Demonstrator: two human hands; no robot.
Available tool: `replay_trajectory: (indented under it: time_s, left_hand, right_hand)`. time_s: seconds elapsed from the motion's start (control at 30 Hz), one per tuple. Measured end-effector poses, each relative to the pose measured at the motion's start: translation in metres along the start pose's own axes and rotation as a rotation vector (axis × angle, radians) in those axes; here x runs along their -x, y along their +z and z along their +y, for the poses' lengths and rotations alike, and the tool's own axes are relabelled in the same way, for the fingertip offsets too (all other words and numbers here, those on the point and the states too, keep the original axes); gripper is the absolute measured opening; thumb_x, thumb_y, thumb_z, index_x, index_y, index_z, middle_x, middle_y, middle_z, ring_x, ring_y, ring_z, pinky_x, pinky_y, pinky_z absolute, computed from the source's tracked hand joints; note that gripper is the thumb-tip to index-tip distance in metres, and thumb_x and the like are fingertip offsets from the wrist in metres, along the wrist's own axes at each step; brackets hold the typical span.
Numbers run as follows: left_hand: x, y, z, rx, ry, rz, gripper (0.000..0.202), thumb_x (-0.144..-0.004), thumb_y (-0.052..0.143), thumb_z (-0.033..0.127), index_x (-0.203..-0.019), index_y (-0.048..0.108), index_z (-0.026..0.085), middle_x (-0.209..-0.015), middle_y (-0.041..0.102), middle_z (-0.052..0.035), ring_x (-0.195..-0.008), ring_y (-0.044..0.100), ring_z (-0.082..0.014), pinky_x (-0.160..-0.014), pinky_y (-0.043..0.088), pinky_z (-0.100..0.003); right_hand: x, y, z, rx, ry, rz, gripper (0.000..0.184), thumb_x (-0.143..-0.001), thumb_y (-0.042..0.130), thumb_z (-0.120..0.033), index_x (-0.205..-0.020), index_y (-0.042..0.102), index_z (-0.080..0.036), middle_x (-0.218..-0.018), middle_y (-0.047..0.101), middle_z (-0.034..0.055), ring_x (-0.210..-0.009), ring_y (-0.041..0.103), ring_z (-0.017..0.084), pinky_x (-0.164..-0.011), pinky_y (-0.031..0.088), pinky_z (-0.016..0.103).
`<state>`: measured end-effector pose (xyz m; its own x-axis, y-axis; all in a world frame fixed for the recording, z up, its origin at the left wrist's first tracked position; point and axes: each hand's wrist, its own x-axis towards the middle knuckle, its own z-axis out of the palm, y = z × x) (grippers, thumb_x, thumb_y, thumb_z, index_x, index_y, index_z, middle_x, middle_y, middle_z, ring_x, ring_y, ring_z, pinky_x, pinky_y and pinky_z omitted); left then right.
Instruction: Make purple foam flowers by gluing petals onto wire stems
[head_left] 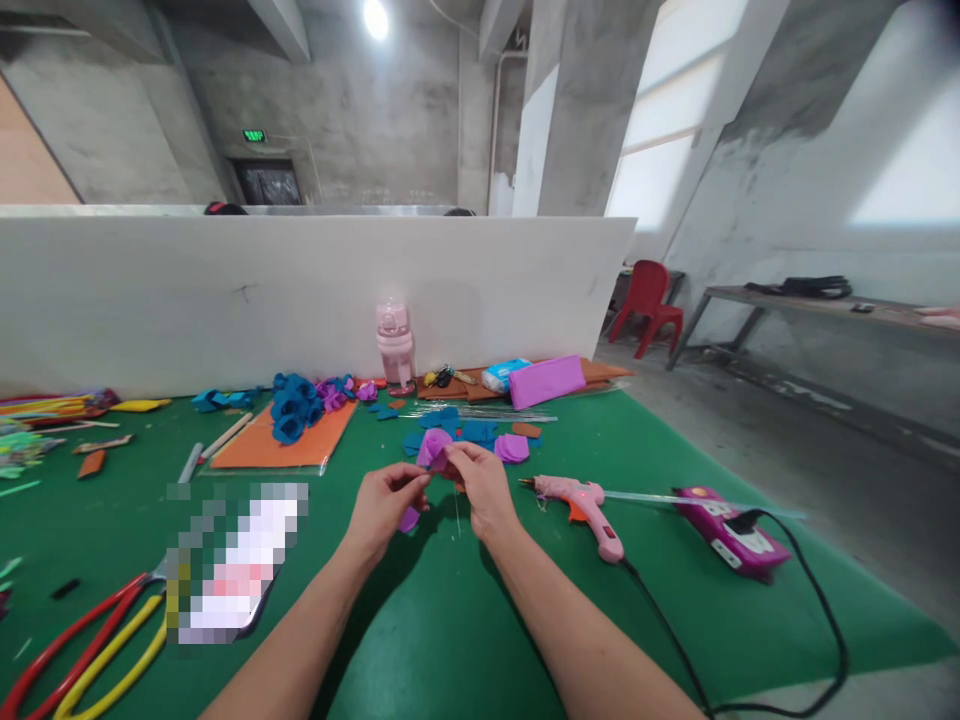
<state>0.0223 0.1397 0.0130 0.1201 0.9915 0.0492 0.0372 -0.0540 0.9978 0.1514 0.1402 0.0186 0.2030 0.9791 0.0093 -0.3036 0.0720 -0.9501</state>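
Both my hands meet above the green table cover [450, 640], pinching a small purple foam flower [433, 447] on a thin wire stem [457, 515]. My left hand [384, 505] is closed on a purple petal piece at the flower's lower side. My right hand [480, 485] is closed round the flower's base. Loose blue foam petals [469, 432] and purple foam petals [512, 448] lie just beyond my hands. A pink glue gun [585, 503] lies to the right of my right hand, its black cord trailing off the table.
Finished blue and purple flowers [296, 405] rest on an orange foam sheet [289, 445]. A pink bottle [395, 345] stands by the white partition [300, 290]. A purple power strip [731, 535] is at right. Red and yellow handled pliers [90, 645] lie at left.
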Motion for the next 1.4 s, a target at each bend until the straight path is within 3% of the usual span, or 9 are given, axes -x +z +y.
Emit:
replay_trajectory:
  time_s: [0.5, 1.13, 1.4]
  left_hand:
    - [-0.0008, -0.0003, -0.0031, 0.017, -0.013, -0.004, 0.021, -0.062, 0.070, 0.033, -0.071, 0.066, 0.015, -0.051, 0.059, 0.0014, -0.047, 0.054, -0.0110, -0.049, 0.045, -0.022]
    - [-0.0034, -0.0025, -0.0054, 0.009, -0.011, 0.002, 0.021, -0.063, 0.069, 0.033, -0.071, 0.066, 0.014, -0.049, 0.059, 0.0010, -0.047, 0.053, -0.0108, -0.048, 0.044, -0.020]
    - [-0.0027, -0.0028, -0.0028, 0.041, -0.012, 0.029, 0.022, -0.060, 0.071, 0.032, -0.070, 0.066, 0.013, -0.050, 0.059, 0.0012, -0.047, 0.054, -0.0110, -0.048, 0.044, -0.021]
  right_hand:
    - [0.0007, 0.0008, 0.0024, -0.190, 0.089, -0.018, 0.014, -0.058, 0.066, -0.030, -0.060, 0.064, -0.016, -0.055, 0.059, -0.0018, -0.052, 0.050, 0.010, -0.058, 0.039, 0.024]
    - [0.0020, 0.0028, 0.0018, -0.262, 0.130, -0.051, 0.012, -0.056, 0.068, -0.027, -0.060, 0.062, -0.017, -0.055, 0.057, -0.0037, -0.054, 0.048, 0.010, -0.060, 0.039, 0.023]
    - [0.0009, 0.0023, 0.0085, -0.193, 0.067, -0.166, 0.010, -0.059, 0.060, -0.020, -0.066, 0.066, -0.017, -0.066, 0.062, -0.0013, -0.063, 0.051, 0.011, -0.066, 0.038, 0.023]
